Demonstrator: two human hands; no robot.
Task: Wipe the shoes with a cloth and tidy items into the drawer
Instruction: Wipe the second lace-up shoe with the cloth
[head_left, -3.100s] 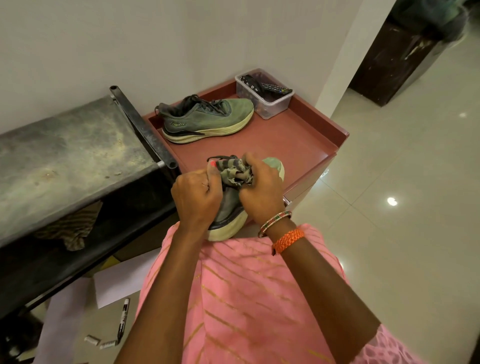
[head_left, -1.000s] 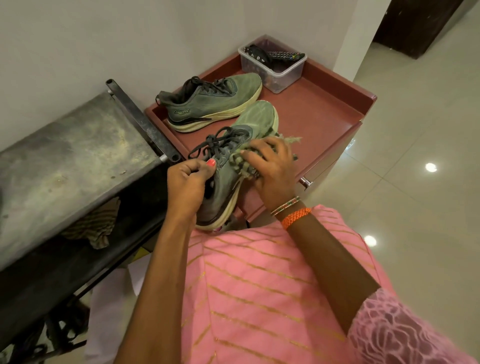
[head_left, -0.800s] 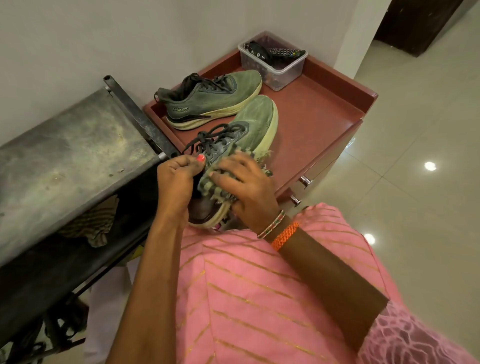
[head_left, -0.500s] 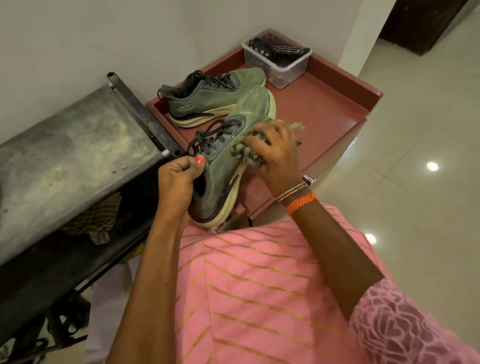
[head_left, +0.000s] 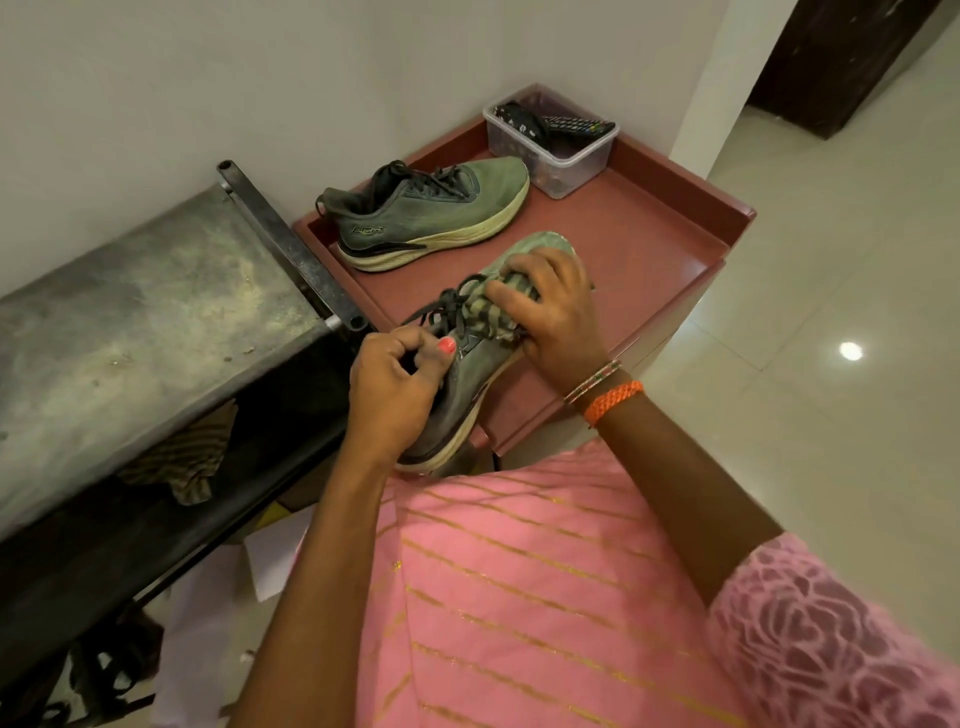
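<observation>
At the near edge of the red surface (head_left: 670, 249), the held shoe (head_left: 470, 387) lies with its long axis running from the heel, which overhangs that edge toward the person, to the toe, which points at the far right corner. Left hand (head_left: 389, 395) is curled round the collar and heel end, thumb on the upper beside the laces. Right hand (head_left: 556, 312) is bunched on a striped cloth (head_left: 491, 312), pressing it against the upper over the forefoot. Right hand is the nearer to the toe; left hand is the nearer to the heel. Judgement: further wiping runs along this axis, toe to heel, with the left hand steadying. Second shoe (head_left: 426, 213) stands apart near the far left corner, side-on along the wall. Clear plastic box (head_left: 553, 145) occupies the far corner. Drawer front is not discernible.
</observation>
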